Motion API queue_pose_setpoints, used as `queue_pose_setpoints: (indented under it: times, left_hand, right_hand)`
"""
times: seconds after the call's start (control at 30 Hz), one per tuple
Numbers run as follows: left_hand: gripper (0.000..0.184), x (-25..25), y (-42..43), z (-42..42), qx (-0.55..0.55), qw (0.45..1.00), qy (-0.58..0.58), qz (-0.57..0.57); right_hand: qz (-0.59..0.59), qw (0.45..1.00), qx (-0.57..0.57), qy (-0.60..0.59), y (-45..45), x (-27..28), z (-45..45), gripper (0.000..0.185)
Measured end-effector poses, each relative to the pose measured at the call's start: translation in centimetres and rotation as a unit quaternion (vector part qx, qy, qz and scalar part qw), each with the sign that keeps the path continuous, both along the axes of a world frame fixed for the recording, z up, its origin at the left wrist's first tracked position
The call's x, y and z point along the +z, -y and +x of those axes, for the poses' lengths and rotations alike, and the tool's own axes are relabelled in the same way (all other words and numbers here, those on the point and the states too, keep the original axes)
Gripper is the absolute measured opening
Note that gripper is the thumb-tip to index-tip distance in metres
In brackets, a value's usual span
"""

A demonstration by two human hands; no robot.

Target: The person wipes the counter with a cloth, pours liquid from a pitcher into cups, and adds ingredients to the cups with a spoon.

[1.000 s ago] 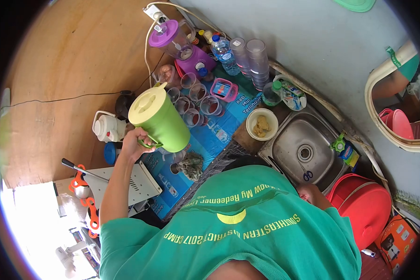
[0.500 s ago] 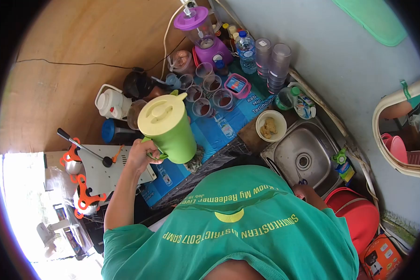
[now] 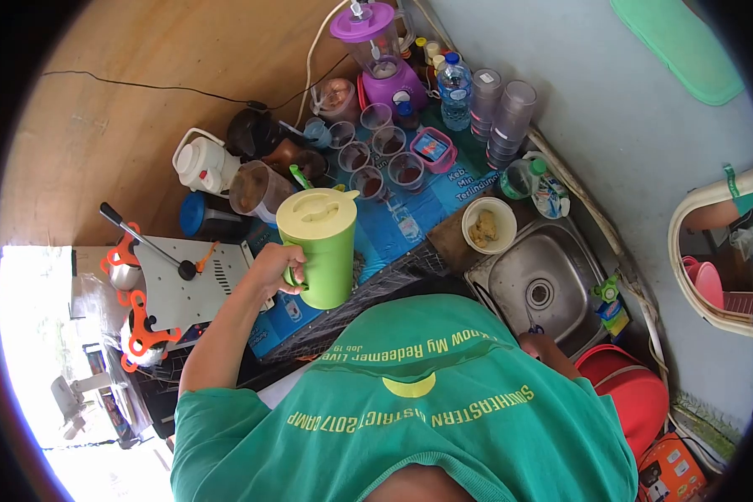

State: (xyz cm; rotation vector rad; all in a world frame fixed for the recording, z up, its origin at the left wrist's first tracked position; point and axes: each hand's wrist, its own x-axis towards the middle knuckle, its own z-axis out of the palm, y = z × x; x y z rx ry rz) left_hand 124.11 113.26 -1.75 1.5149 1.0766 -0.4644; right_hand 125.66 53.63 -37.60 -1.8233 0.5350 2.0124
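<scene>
Where two walls meet, a table (image 3: pixel 382 241) is covered with blue printed sheeting, and a metal sink (image 3: pixel 510 272) is set beside it, towards the right. On the left, a flat-topped machine (image 3: pixel 194 294) with a black-knobbed lever is placed, while a red container (image 3: pixel 636 406) is partly hidden by the green shirt (image 3: pixel 468 393) near the sink. At the far side of the table, a purple blender (image 3: pixel 393 84) is stood near a capped water bottle (image 3: pixel 456 94) and tall stacks of clear cups (image 3: pixel 512 117).

The green jug (image 3: pixel 330 272), topped with a pale yellow lid (image 3: pixel 316 213), is held up over the near edge of the table. Its handle is gripped by the left hand (image 3: pixel 278 269), with the fingers closed around it. The right hand (image 3: pixel 544 345) is seen low at the near edge of the sink, largely covered by the shirt; how wide its grip is cannot be told. Blue-handled scissors (image 3: pixel 536 330) are seen just beside it, but whether they are touched is unclear.

Between sink and table, a pale bowl (image 3: pixel 511 219) is set down, with a yellowish lump (image 3: pixel 483 230) held in it. Beyond the jug, single clear cups (image 3: pixel 407 170) are grouped, several with dark contents, and a small pink box (image 3: pixel 443 159) is placed beside them.
</scene>
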Motion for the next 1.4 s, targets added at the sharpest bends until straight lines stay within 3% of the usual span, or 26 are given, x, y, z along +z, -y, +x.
queue_pose_setpoints:
  times: [0.3, 0.4, 0.53, 0.73, 0.8, 0.93, 1.2, 1.23, 1.3, 1.4]
  left_hand:
    - [0.02, -0.9, -0.2, 0.9, -0.031, 0.998, -0.045, -0.008]
    - [0.018, -0.6, 0.2, 0.4, -0.02, 0.999, -0.038, -0.015]
    - [0.014, -1.7, -0.5, -1.7, 0.013, 0.999, 0.017, -0.038]
    - [0.015, -2.1, -0.3, -4.0, -0.023, 0.996, 0.086, -0.016]
    - [0.015, -1.3, 0.2, -3.6, -0.022, 0.996, 0.087, -0.004]
    - [0.017, -0.3, 1.0, -2.5, -0.052, 0.995, 0.076, 0.048]
    - [0.014, -0.3, 2.2, 2.8, -0.108, 0.994, 0.016, 0.014]
    - [0.014, -0.3, 2.6, 3.5, -0.113, 0.994, 0.001, 0.01]
    - [0.015, -0.5, 3.1, 4.8, -0.116, 0.993, -0.012, 0.003]
    - [0.016, -0.7, 3.6, 5.8, -0.118, 0.993, -0.027, -0.005]
  right_hand:
    - [0.01, 0.997, 0.077, 0.021, -1.0, 5.0, 0.3, 0.043]
    - [-0.013, 1.0, 0.008, -0.003, -0.5, 2.4, -0.3, 0.041]
    - [0.004, 1.0, 0.004, 0.002, -0.2, 0.1, -0.7, 0.037]
    - [0.032, 0.998, -0.011, -0.058, -0.2, -4.4, -1.7, 0.025]
    - [0.058, 0.997, -0.01, -0.054, -0.6, -4.3, -1.7, 0.014]
    - [0.066, 0.996, -0.011, -0.065, -1.1, -4.1, -1.7, 0.011]
    - [0.082, 0.987, -0.073, -0.115, 0.1, -6.1, -2.7, 0.007]
    - [0.082, 0.987, -0.076, -0.117, -0.2, -4.9, -2.9, 0.007]
    - [0.086, 0.995, -0.01, -0.048, 0.0, -3.6, -3.3, 0.035]
    - [0.079, 0.994, -0.046, -0.067, 0.0, -3.4, -4.2, 0.035]
